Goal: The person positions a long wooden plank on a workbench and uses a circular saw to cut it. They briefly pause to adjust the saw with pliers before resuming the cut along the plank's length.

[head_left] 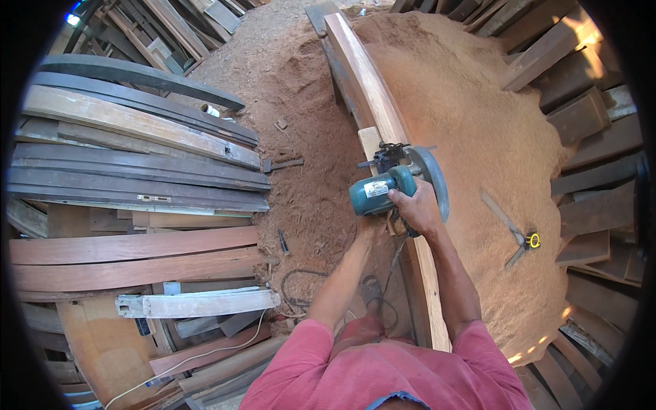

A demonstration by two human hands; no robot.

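A teal circular saw (372, 193) with a large grey blade guard (432, 179) rests on a long, pale wooden beam (365, 75). My right hand (420, 208) is wrapped round the saw's rear handle. Just below the motor housing is my left hand (372, 224); the saw hides its fingers, so I cannot see what they hold. A short, light wood strip (370, 142) lies along the beam's left side, touching the front of the saw. The beam runs on toward me beneath the saw, between my arms.
Sawdust (478, 137) is heaped right of the beam, with a sliding bevel (509, 225) and yellow tape measure (533, 240) on it. Stacked boards (137, 171) stand left, more timber (594, 212) right. A hammer (283, 164), chisel (283, 242) and black cable (290, 280) lie on the ground.
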